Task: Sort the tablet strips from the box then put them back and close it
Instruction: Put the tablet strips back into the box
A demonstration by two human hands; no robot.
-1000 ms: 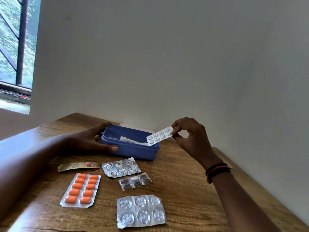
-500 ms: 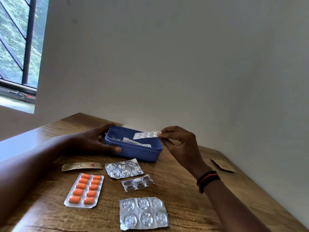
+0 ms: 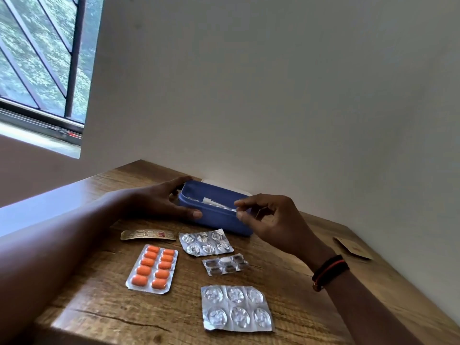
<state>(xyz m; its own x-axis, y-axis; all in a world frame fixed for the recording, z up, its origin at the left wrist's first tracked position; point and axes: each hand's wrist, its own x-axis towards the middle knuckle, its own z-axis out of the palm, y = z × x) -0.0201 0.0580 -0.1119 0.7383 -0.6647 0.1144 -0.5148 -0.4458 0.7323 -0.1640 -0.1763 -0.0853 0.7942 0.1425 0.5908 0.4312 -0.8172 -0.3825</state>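
Observation:
An open blue box (image 3: 214, 217) stands at the back of the wooden table (image 3: 286, 290). My left hand (image 3: 159, 202) grips its left end. My right hand (image 3: 268, 220) pinches a white tablet strip (image 3: 224, 207) lying low across the box's front rim, over other strips inside. In front of the box lie a gold strip (image 3: 148, 234), an orange-tablet strip (image 3: 153, 268), a silver strip (image 3: 206, 242), a small dark-tablet strip (image 3: 225, 264) and a large silver strip (image 3: 235, 308).
A pale lid (image 3: 211, 181) shows just behind the box against the white wall. A brown sachet (image 3: 353, 247) lies at the table's right side near the wall. A window (image 3: 42, 58) is at the far left.
My right hand has lowered the white strip from above the box's right end down into the box. The left hand has stayed on the box.

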